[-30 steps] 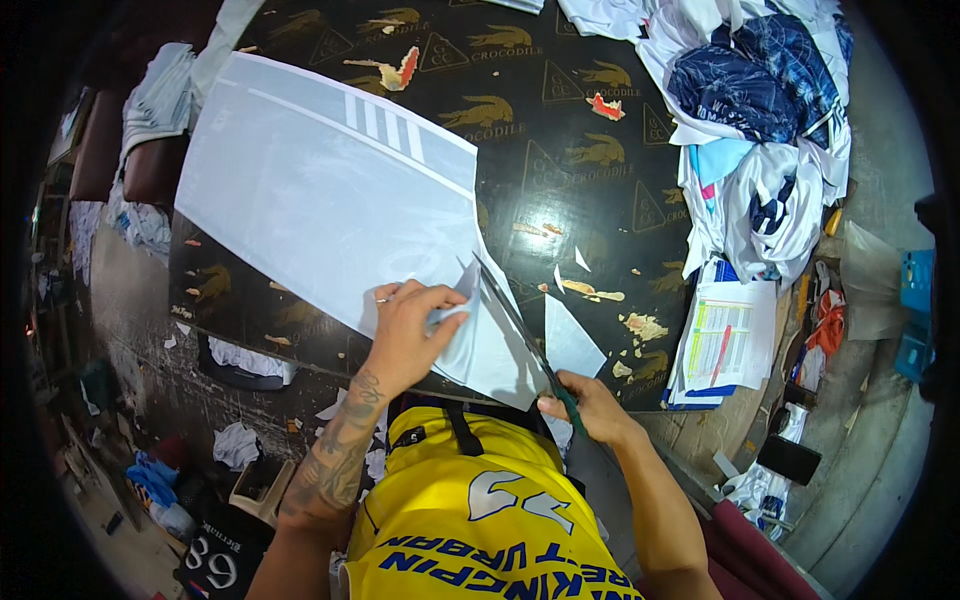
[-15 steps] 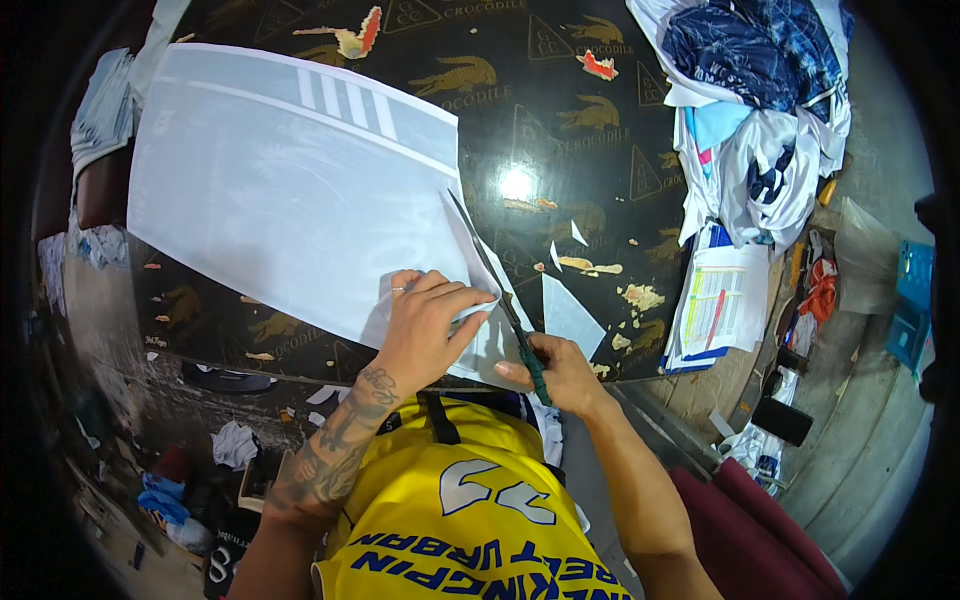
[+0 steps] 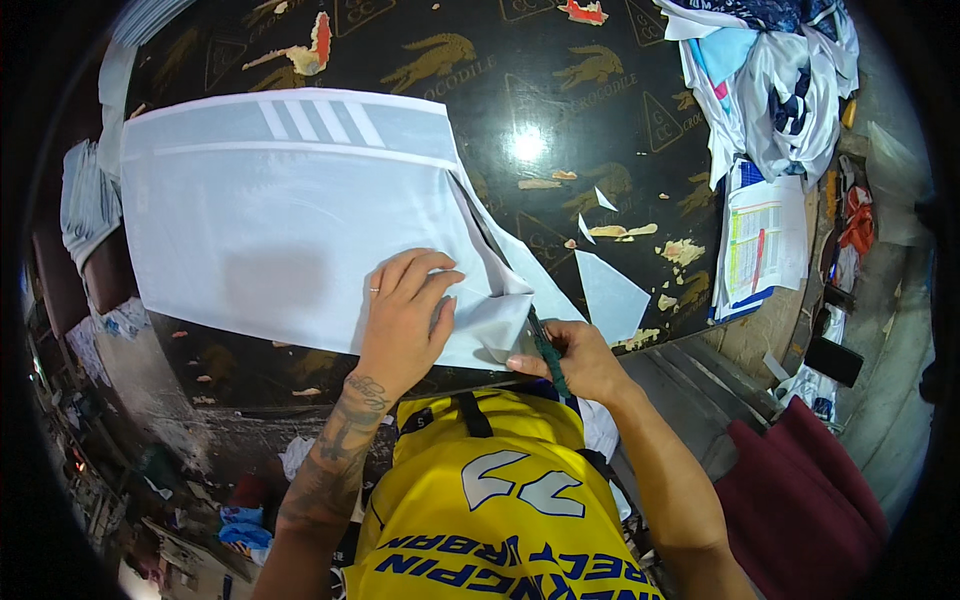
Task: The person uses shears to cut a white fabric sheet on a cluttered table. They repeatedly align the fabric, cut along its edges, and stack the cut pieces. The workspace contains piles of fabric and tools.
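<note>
Cloth (image 3: 270, 200): laid on the dark table (image 3: 620, 120), its left end swung nearer than before.
Left hand (image 3: 405, 310): earlier pinch released, fingers loosely spread over the cloth.
Right hand (image 3: 588, 362): wrapped round the scissors (image 3: 554, 364); blades hardly distinguishable.
Writing: gold lettering printed on the table, dark-blue letters on the yellow shirt (image 3: 520, 450).

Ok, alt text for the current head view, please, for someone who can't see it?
A right hand holds green-handled scissors at pale, striped, partly cut cloth on a dark, worn table, while the left hand rests on the cloth. A pale scrap lies to the cloth's right.
</note>
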`<action>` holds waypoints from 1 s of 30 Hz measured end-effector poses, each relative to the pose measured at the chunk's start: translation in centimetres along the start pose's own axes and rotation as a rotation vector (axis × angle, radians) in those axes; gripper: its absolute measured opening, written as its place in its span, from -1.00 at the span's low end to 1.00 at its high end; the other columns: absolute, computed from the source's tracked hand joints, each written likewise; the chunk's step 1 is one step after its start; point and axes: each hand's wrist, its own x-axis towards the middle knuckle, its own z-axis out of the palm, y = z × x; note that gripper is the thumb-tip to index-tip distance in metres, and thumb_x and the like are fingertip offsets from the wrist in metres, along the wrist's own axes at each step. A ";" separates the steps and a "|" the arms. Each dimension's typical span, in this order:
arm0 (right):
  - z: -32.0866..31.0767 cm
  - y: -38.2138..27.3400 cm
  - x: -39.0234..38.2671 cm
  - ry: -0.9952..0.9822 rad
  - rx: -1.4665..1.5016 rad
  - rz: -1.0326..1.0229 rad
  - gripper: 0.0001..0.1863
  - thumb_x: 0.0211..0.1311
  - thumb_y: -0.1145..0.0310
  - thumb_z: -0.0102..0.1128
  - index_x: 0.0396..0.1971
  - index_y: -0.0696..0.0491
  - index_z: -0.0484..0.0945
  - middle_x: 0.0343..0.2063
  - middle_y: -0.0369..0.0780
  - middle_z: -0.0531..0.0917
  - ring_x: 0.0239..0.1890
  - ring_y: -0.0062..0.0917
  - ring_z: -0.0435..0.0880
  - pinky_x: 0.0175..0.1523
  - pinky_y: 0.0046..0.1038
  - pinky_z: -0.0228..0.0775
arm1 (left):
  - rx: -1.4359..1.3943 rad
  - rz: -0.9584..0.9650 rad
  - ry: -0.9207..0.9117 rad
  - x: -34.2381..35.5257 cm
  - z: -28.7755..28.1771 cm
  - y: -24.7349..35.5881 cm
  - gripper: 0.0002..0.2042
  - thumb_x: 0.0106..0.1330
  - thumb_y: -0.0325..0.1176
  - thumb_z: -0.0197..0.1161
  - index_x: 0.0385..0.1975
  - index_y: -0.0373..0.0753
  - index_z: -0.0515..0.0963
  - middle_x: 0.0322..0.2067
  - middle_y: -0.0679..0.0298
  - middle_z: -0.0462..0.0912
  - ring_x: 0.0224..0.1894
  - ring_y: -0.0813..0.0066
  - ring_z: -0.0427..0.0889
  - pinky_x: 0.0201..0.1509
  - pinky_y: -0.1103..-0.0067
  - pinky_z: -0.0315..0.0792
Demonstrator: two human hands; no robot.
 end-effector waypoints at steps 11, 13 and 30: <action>1.5 -3.3 1.2 0.017 0.119 0.022 -0.40 0.05 -0.17 0.71 -0.47 0.13 0.70 -0.61 -0.32 0.59 -0.51 -0.61 0.49 -0.34 -0.45 0.38 | -0.016 0.032 -0.086 0.7 -1.1 -0.7 -0.68 0.34 -0.46 0.30 0.09 -0.21 0.65 0.17 0.27 0.58 0.36 0.18 0.42 0.40 0.19 0.22; 1.7 -3.7 1.6 0.032 0.073 0.018 -0.42 0.04 -0.14 0.73 -0.47 0.12 0.70 -0.61 -0.32 0.59 -0.52 -0.63 0.50 -0.35 -0.46 0.37 | -0.032 0.033 -0.103 0.7 -1.2 -0.8 -0.68 0.34 -0.46 0.30 0.09 -0.21 0.65 0.17 0.26 0.58 0.35 0.18 0.42 0.40 0.19 0.22; 2.0 -7.5 3.7 0.023 0.107 0.055 -0.36 0.05 -0.18 0.70 -0.34 0.17 0.74 -0.60 -0.33 0.61 -0.50 -0.64 0.53 -0.35 -0.50 0.38 | -0.077 -0.008 -0.171 1.1 -1.6 -1.3 -0.59 0.20 -0.47 0.32 0.10 -0.22 0.65 0.19 0.26 0.57 0.36 0.17 0.40 0.40 0.18 0.21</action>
